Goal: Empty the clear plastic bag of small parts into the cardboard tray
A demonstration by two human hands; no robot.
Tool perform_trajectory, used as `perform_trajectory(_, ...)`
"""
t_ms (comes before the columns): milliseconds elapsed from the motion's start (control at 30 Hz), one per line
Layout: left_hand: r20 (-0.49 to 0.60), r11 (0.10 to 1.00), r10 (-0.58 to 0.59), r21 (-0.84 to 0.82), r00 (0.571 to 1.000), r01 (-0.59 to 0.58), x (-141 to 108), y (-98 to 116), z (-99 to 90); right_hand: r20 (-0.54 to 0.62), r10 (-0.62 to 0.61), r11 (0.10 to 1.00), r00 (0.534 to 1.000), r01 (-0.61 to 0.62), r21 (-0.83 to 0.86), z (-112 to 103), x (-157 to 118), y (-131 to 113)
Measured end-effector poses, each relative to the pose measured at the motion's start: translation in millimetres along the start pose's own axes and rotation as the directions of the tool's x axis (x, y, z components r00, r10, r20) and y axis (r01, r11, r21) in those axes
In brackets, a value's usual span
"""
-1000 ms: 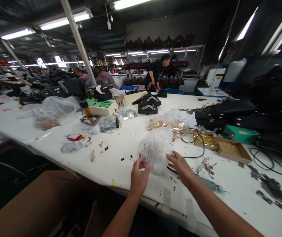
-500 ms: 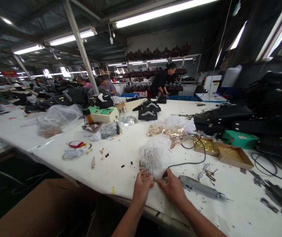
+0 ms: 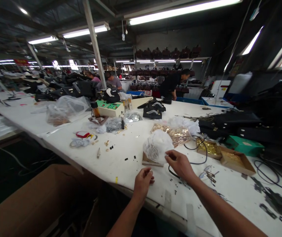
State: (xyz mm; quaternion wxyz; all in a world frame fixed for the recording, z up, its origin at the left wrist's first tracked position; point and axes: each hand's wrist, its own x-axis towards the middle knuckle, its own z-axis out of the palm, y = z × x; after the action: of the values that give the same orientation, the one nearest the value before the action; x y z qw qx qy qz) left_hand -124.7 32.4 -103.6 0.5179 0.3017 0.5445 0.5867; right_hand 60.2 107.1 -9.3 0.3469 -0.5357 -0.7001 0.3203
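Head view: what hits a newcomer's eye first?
The pale plastic bag in mid-table, the right hand at its edge and the left hand nearer the camera. Then, at right, the green box and the black heap beyond it.

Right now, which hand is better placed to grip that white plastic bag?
Probably the right hand: it is at the side of the white plastic bag, though contact is unclear. The left hand is apart from it, nearer the front edge of the table.
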Motion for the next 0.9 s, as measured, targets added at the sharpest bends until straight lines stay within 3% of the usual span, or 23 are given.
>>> perform_trajectory(233, 0.011, 0.999, 0.009, -0.032, 1.0, -0.009, -1.1, -5.2, -1.8, 0.17, 0.068, 0.997, 0.983, -0.072, 0.013, -19.3, 51.8, -33.5)
perform_trajectory(500, 0.012, 1.0, 0.002, -0.031, 1.0, -0.001, -2.8, -5.9, -1.7, 0.163, 0.104, 0.989, 0.981, -0.12, 0.089, -25.4, 83.7, -62.1)
perform_trajectory(600, 0.008, 1.0, 0.003, -0.03, 1.0, -0.002, -2.3, -5.7, -2.9, 0.167, -0.037, 0.986, 0.985, 0.009, 0.166, -22.6, 69.0, -52.6)
perform_trajectory(733, 0.009, 1.0, 0.005, -0.029, 1.0, -0.005, -2.3, -4.3, -3.0, 0.17, -0.32, 0.947, 0.932, 0.31, 0.082, -7.9, 33.8, -14.2)
perform_trajectory(800, 0.013, 1.0, 0.01, -0.025, 1.0, -0.01, -2.7, -2.6, -2.3, 0.095, -0.352, 0.935, 0.931, 0.355, -0.008, 0.3, 22.2, 4.2)
perform_trajectory(900, 0.007, 1.0, 0.011, -0.007, 1.0, -0.011, -4.3, 1.1, -1.1, -0.007, -0.296, 0.953, 0.955, 0.295, -0.064, 8.1, 21.2, 17.7)
